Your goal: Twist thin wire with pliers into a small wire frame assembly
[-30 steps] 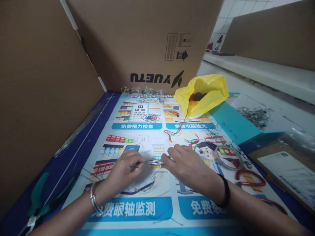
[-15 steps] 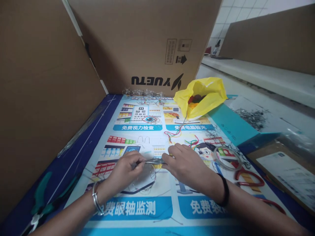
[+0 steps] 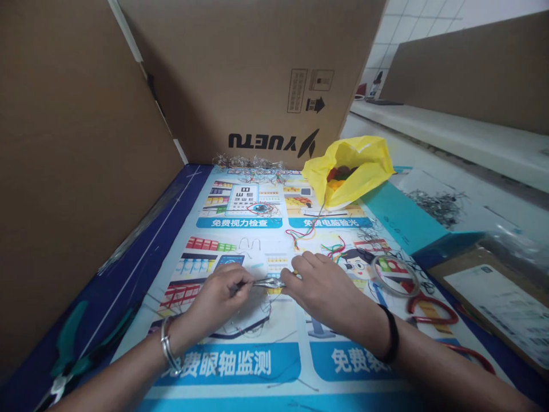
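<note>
My right hand (image 3: 323, 286) is closed around the handles of a pair of needle-nose pliers (image 3: 269, 282), its slim metal jaws pointing left. At the jaw tips, the fingers of my left hand (image 3: 225, 289) pinch a thin wire, mostly hidden by the fingers. A loose loop of the wire (image 3: 270, 313) hangs below, over the printed poster. Two bent wire pieces (image 3: 250, 244) lie on the poster just beyond my hands.
Right of my right arm are a clear ring-shaped roll (image 3: 394, 276) and red-handled tools (image 3: 433, 312). Green-handled cutters (image 3: 68, 349) lie at the left. Farther back stand a yellow bag (image 3: 364, 166), tangled wire (image 3: 253, 162) and cardboard walls (image 3: 257, 68).
The pliers have turned slightly between my hands, and the hanging wire loop has shifted a little. Both hands stay in nearly the same place.
</note>
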Demonstrator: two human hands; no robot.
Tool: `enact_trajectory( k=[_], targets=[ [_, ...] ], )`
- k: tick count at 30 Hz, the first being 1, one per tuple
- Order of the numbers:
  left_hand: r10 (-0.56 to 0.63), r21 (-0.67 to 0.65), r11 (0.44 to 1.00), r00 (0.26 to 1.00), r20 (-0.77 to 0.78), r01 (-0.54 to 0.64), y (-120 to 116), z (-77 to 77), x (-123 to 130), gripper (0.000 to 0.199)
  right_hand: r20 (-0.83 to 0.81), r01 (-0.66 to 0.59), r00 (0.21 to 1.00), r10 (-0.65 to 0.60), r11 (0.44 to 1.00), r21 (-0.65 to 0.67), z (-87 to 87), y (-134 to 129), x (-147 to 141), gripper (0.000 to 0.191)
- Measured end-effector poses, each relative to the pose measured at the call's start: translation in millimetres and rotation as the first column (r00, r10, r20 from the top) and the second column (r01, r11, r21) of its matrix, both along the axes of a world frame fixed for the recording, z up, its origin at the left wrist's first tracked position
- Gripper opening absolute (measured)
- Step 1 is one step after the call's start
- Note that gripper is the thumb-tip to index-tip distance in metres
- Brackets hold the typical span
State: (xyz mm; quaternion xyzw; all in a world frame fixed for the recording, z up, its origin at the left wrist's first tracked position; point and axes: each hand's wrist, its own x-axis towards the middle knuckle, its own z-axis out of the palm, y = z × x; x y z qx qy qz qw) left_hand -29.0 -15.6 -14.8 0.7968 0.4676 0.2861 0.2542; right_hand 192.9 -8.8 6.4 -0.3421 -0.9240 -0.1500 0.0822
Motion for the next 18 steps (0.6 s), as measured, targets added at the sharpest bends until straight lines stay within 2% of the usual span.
enact_trajectory(
  k=[12,18],
  targets=[
    [-0.024,0.047,0.999,1.000,-0.020,0.025,0.5,-4.2,-3.2,0.016,0.001,0.066,0.998,-0.066,0.991,-0.113,-0.7,-5.0,-3.0,0.011],
    [-0.024,0.036,0.999,0.999,-0.030,0.025,1.0,-0.9,-3.7,0.014,-0.038,0.069,0.996,-0.076,0.984,-0.166,-4.8,-4.2,-2.8,0.015]
  ],
)
